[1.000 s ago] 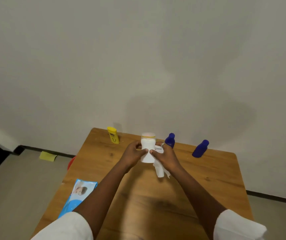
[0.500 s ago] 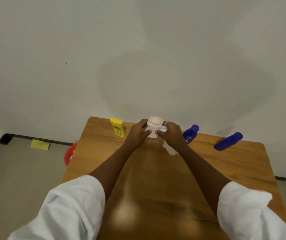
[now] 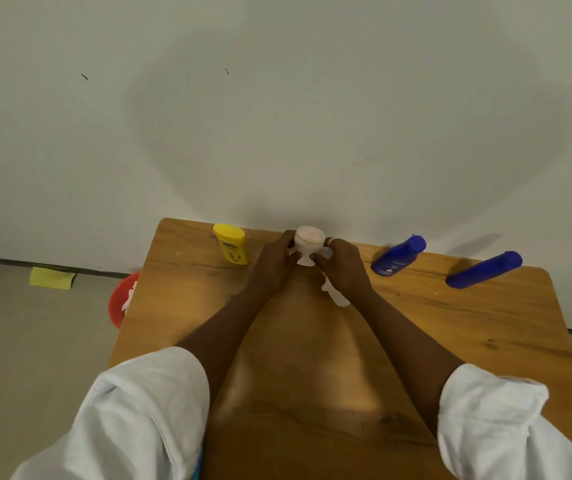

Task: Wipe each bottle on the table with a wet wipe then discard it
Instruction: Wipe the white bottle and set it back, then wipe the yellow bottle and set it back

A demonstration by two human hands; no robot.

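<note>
Both hands on white bottle, far-centre of table.
L hand clasps its side; R hand presses wet wipe on it. Best: steady w/ L, rub all round w/ R.

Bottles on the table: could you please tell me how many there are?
4: a yellow bottle at far left, a white bottle held between both hands, and two blue bottles at far right.
</note>
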